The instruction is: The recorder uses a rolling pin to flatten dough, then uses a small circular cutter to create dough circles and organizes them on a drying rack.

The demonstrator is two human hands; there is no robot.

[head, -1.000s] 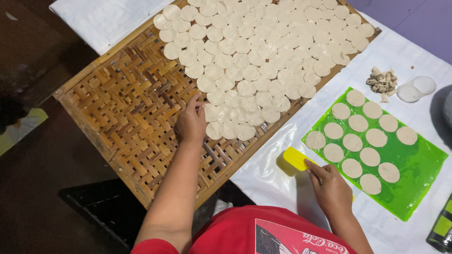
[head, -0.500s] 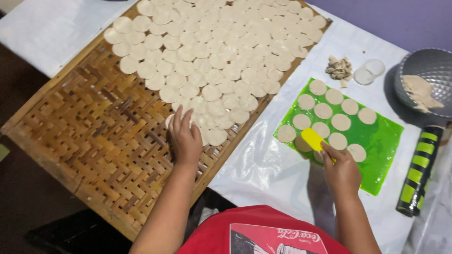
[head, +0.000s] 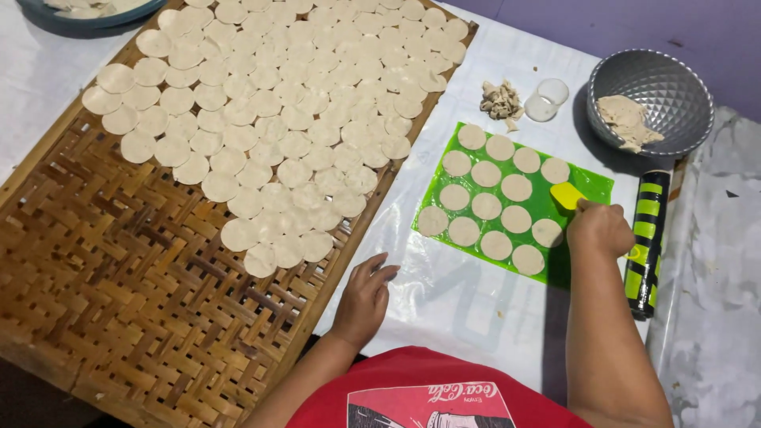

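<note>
My right hand [head: 600, 228] grips a small yellow scraper [head: 567, 195], whose blade rests on the right part of a green mat [head: 590, 183]. Several round dough discs [head: 486, 205] lie in rows on that mat. My left hand [head: 365, 298] rests flat and holds nothing, on the white sheet beside the edge of a woven bamboo tray [head: 119, 293]. Many more dough discs [head: 269, 119] cover the far half of the tray. The nearest tray disc lies a short way left of my left fingers.
A grey metal bowl [head: 674, 83] with a lump of dough stands at the far right. A black and green rolling pin [head: 647, 234] lies right of the mat. Dough scraps [head: 501, 101] and two small clear round cutters [head: 547, 99] sit beyond the mat. A blue basin [head: 47, 17] shows at top left.
My left hand has left the discs on the tray and come down onto the white sheet. My right hand with the scraper has moved to the right side of the mat.
</note>
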